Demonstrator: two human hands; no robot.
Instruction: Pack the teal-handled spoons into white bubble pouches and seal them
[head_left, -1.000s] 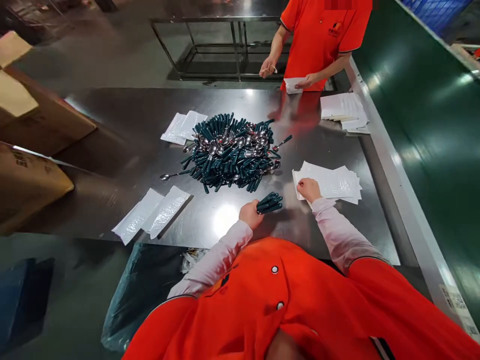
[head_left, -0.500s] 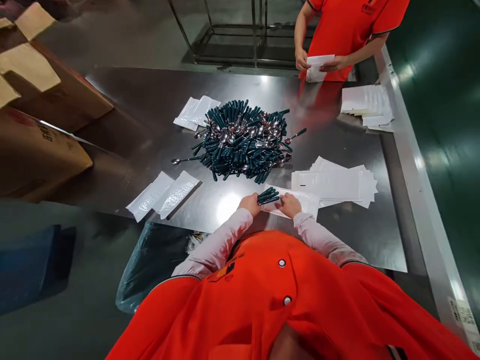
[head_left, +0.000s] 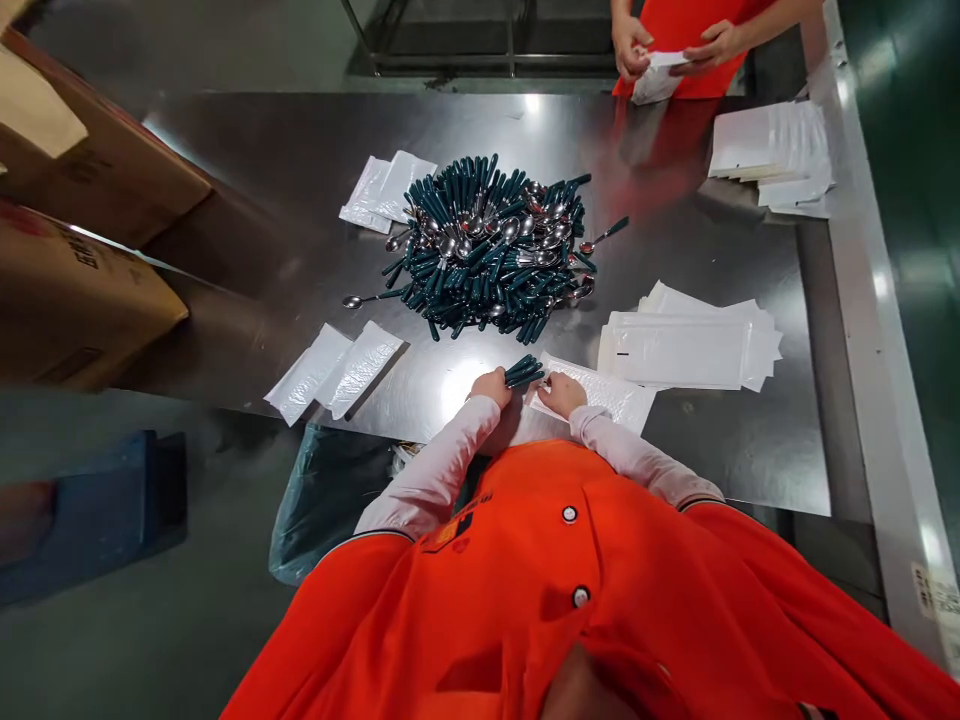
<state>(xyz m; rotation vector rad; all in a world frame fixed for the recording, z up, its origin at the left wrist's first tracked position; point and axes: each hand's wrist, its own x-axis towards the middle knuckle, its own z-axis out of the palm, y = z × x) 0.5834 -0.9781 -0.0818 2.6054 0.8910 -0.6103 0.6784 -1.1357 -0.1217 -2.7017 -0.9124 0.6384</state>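
My left hand (head_left: pixel 492 387) is closed round a bundle of green-handled spoons (head_left: pixel 523 371), whose handles point right. Just right of it, my right hand (head_left: pixel 562 394) is closed at the open left end of a white padded envelope (head_left: pixel 615 398), pinching its edge. The envelope lies on the metal table near its front edge. Beyond both hands a large pile of green-handled spoons (head_left: pixel 491 250) covers the middle of the table. A stack of flat white envelopes (head_left: pixel 679 350) lies right of my hands, partly against the padded envelope.
Two white padded envelopes (head_left: pixel 360 369) lie at the left front, others (head_left: pixel 386 190) behind the pile. More envelopes (head_left: pixel 772 145) are stacked at the far right. Across the metal table (head_left: pixel 262 230), a person in red (head_left: pixel 694 40) holds a white packet. Cardboard boxes (head_left: pixel 82 290) stand left.
The view has tilted downward. The spoon bundle and the padded envelope are slightly farther apart in my hands. The person opposite has turned the white packet in both hands.
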